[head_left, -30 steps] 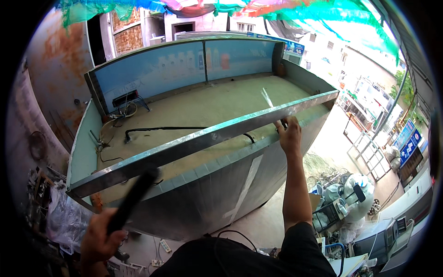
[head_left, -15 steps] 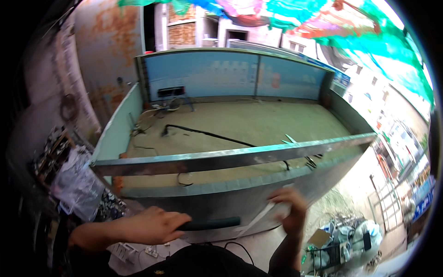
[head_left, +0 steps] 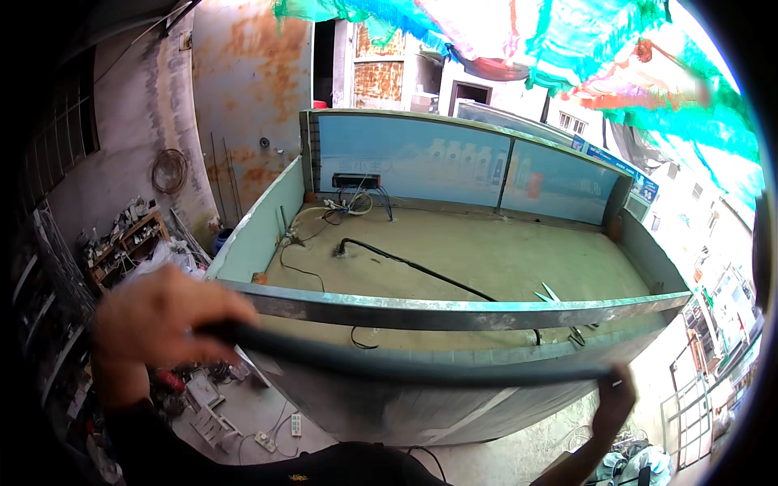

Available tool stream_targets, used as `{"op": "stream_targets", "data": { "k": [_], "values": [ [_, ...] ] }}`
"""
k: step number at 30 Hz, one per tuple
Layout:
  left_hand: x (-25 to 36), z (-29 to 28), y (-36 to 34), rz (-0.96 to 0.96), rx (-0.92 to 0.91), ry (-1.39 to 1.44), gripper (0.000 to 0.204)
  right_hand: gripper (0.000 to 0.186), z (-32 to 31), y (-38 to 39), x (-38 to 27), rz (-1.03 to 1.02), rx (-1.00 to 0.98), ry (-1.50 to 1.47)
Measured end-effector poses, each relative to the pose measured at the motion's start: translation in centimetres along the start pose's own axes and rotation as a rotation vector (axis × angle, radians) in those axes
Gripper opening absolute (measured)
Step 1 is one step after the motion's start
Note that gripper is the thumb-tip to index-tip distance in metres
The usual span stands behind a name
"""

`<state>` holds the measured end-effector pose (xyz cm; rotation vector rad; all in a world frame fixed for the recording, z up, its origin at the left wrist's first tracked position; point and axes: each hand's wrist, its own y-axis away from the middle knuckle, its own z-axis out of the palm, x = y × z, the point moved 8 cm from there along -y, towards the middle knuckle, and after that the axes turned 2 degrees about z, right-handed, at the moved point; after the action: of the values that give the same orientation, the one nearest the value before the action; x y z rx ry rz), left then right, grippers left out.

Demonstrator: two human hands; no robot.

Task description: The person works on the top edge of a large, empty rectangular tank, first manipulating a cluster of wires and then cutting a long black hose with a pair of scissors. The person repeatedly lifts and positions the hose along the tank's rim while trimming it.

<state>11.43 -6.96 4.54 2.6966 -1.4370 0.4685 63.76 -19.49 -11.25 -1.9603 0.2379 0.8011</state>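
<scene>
Outdoors, a long dark rubber strip [head_left: 405,366] stretches across the lower frame, its ends gripped by the closed fingers of a left hand [head_left: 158,324] and right hand [head_left: 613,402], just before a metal cabinet shell's [head_left: 454,312] front rim; a black cable [head_left: 421,271] lies inside.

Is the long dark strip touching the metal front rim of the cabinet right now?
Cannot tell. In the head view the left hand and right hand hold the dark strip just below the metal rim; they overlap, so neither gap nor contact shows.
</scene>
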Motion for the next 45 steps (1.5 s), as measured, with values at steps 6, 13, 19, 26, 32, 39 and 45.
{"op": "stream_targets", "data": {
  "k": [6, 13, 19, 26, 32, 39, 45],
  "values": [
    [-5.0, -6.3, -11.9, -0.081, 0.383, -0.249, 0.024, 0.034, 0.9, -13.1, -9.9, -0.282, -0.064, 0.088],
    [-16.2, -0.8, -22.2, -0.047, 0.145, -0.259, 0.028, 0.040, 11.2, -19.9, -12.4, -0.232, -0.596, 0.282],
    [-18.2, 3.9, -25.5, 0.055, 0.026, -0.124, 0.030, 0.032, 20.4, -19.4, -13.9, -0.515, -0.953, 0.445],
    [-17.4, 7.6, -27.6, 0.010, -0.135, 0.060, 0.035, 0.042, 36.1, -12.6, -18.5, -0.571, -1.236, 0.283],
    [-19.5, 8.2, -27.4, 0.045, -0.215, 0.063, 0.032, 0.027, 41.0, -11.0, -18.1, -0.521, -1.277, 0.177],
    [-21.0, 9.3, -27.0, 0.105, -0.349, 0.020, 0.029, 0.026, 41.9, -9.3, -15.8, -0.440, -1.476, 0.216],
    [-21.1, 9.7, -27.9, 0.104, -0.313, -0.027, 0.023, 0.023, 42.6, -8.8, -15.3, -0.400, -1.495, 0.126]
  ]
}}
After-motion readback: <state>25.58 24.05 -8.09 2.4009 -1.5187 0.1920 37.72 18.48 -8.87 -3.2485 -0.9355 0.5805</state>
